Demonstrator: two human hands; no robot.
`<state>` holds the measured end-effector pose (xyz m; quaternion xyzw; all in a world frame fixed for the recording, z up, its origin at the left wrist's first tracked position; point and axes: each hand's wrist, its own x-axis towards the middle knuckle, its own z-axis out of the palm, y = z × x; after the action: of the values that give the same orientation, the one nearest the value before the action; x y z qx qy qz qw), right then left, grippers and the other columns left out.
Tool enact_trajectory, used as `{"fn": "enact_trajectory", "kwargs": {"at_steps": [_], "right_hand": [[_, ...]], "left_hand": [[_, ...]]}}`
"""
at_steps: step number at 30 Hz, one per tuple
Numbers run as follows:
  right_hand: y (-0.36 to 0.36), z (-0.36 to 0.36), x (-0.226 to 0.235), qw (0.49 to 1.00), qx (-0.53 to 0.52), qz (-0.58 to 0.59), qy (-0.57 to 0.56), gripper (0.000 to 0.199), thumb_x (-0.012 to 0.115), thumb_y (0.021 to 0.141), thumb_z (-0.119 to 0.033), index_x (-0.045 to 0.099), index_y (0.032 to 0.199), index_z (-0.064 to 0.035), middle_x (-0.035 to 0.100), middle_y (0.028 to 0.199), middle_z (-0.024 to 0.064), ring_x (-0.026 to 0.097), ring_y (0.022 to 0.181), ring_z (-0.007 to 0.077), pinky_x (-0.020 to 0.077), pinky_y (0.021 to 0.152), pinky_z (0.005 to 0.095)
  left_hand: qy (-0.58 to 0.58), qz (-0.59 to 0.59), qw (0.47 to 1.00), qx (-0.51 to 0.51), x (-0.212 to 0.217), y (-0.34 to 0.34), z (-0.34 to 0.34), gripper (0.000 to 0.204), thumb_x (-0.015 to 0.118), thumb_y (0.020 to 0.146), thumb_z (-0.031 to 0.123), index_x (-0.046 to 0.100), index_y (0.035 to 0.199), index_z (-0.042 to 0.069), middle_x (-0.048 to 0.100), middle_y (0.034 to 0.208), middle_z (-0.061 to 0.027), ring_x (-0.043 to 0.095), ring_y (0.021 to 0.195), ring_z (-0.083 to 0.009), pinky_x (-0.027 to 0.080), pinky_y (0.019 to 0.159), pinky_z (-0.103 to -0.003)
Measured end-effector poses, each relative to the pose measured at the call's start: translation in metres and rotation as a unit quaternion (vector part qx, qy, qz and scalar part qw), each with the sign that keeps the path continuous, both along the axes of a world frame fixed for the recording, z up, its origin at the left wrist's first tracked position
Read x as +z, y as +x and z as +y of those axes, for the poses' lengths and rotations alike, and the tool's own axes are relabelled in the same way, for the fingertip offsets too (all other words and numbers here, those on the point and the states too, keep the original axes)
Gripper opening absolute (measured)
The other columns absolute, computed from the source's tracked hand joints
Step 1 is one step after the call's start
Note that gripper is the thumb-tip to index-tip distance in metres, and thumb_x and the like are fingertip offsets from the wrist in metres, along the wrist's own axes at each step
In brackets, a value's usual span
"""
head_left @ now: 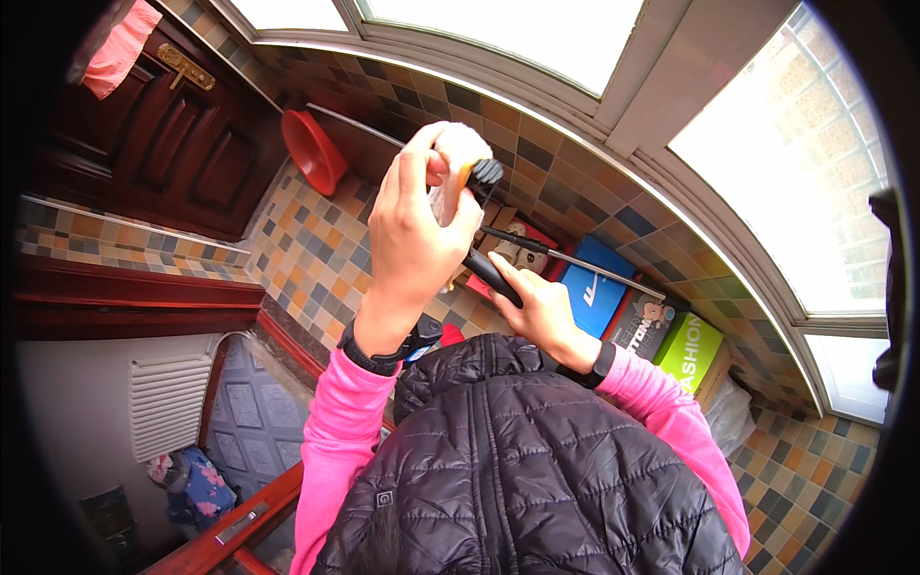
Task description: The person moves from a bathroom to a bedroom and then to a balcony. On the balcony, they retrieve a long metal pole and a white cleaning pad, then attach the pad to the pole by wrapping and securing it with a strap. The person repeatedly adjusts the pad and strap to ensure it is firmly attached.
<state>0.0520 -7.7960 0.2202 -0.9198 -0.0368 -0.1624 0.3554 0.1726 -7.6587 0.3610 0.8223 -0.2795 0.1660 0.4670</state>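
Observation:
My left hand (414, 230) is raised in front of me, closed around a pale cloth-like bundle (458, 153). My right hand (537, 307) grips the black handle of a brush (484, 216); its dark bristle head with an orange band sits against the bundle, just right of my left fingers. Both arms wear pink sleeves, with a dark band on each wrist. A black quilted vest fills the lower middle of the view.
A red basin (311, 149) leans on the tiled wall near a dark wooden door (163, 144). Blue, dark and green boxes (690, 350) stand along the wall under the curved windows. A thin metal rod (575, 261) crosses behind the hands. A white radiator (168, 402) is at lower left.

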Motion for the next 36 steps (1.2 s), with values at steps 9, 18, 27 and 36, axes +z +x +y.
{"fn": "enact_trajectory", "kwargs": {"at_steps": [9, 18, 27, 36], "right_hand": [[-0.013, -0.007, 0.005, 0.996, -0.006, 0.047, -0.074, 0.06, 0.073, 0.083, -0.019, 0.053, 0.14, -0.0162, 0.059, 0.076, 0.011, 0.062, 0.059, 0.03, 0.0511, 0.054, 0.0386], [-0.013, -0.017, 0.01, 0.979, -0.023, 0.014, -0.202, 0.064, 0.073, 0.082, -0.02, 0.05, 0.142, -0.0155, 0.052, 0.076, 0.0065, 0.058, 0.052, 0.0211, 0.0475, 0.046, 0.0345], [-0.006, -0.025, 0.026, 0.981, -0.009, -0.016, -0.195, 0.061, 0.075, 0.08, -0.018, 0.056, 0.138, -0.0164, 0.05, 0.074, 0.005, 0.058, 0.053, 0.0216, 0.0471, 0.048, 0.0345], [-0.007, -0.056, 0.043, 0.974, 0.095, 0.049, -0.198, 0.06, 0.074, 0.08, -0.021, 0.056, 0.137, -0.0158, 0.053, 0.073, 0.0065, 0.06, 0.061, 0.0244, 0.0489, 0.053, 0.0367]], "left_hand": [[-0.037, 0.02, 0.999, 0.007, -0.017, 0.001, 0.004, 0.041, 0.067, 0.082, -0.002, 0.058, 0.121, 0.004, 0.066, 0.087, -0.009, 0.065, 0.078, -0.0177, 0.053, 0.074, -0.031], [-0.223, 0.242, 0.943, -0.057, -0.016, -0.007, 0.009, 0.04, 0.058, 0.088, -0.007, 0.063, 0.126, 0.002, 0.065, 0.098, -0.0011, 0.056, 0.077, -0.0045, 0.05, 0.073, -0.02], [-0.221, 0.182, 0.951, -0.119, -0.007, -0.013, 0.022, 0.035, 0.055, 0.093, -0.008, 0.062, 0.127, -0.002, 0.056, 0.103, -0.0031, 0.059, 0.067, -0.0067, 0.048, 0.056, -0.021], [0.007, -0.005, 0.999, -0.037, -0.011, 0.007, 0.026, 0.027, 0.062, 0.092, -0.001, 0.066, 0.119, 0.001, 0.063, 0.089, -0.0107, 0.065, 0.068, -0.0212, 0.052, 0.062, -0.031]]}}
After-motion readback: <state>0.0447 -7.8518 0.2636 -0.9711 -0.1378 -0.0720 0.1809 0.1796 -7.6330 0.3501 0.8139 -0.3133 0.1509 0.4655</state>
